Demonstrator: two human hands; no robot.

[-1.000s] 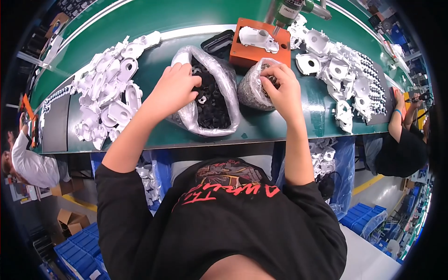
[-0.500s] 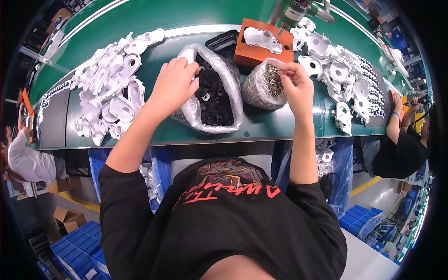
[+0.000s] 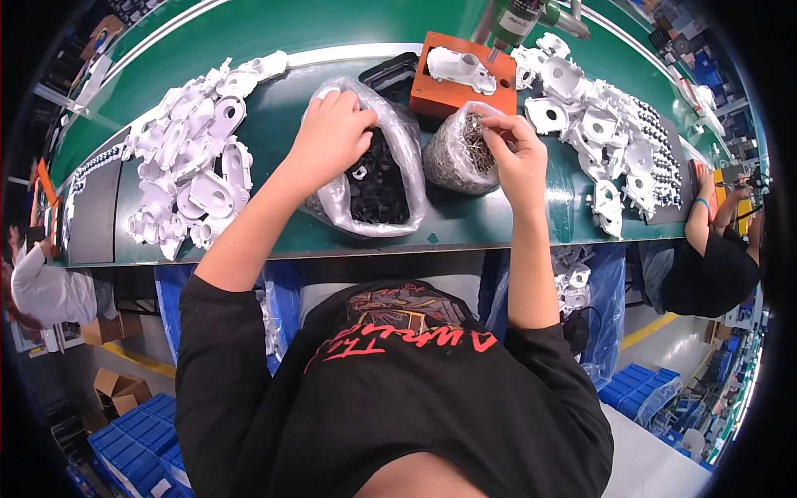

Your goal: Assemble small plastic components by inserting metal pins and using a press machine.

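Observation:
My left hand [image 3: 334,133] hangs over a clear plastic bag [image 3: 413,195] full of small black parts [image 3: 378,187]. Its fingers are curled together, and whatever they hold is hidden. Just to the right stands a smaller clear bag [image 3: 448,162] of screws [image 3: 479,149]. At that bag's right rim, thumb and forefinger of my right hand [image 3: 519,158] are pinched together; anything between them is too small to make out. Behind the bags, a white plastic housing [image 3: 452,66] lies on an orange fixture block [image 3: 432,98].
Piles of white housings lie at left [image 3: 187,158] and right [image 3: 598,124]. A green screwdriving tool [image 3: 516,23] hangs over the block. A black tray [image 3: 390,75] sits behind the large bag. Two co-workers sit at the sides, one in white [image 3: 54,282], one in black [image 3: 706,266].
My left hand has moved right, further over the bag of black parts, with its fingers drawn closer together. My right hand has shifted slightly left at the screw bag.

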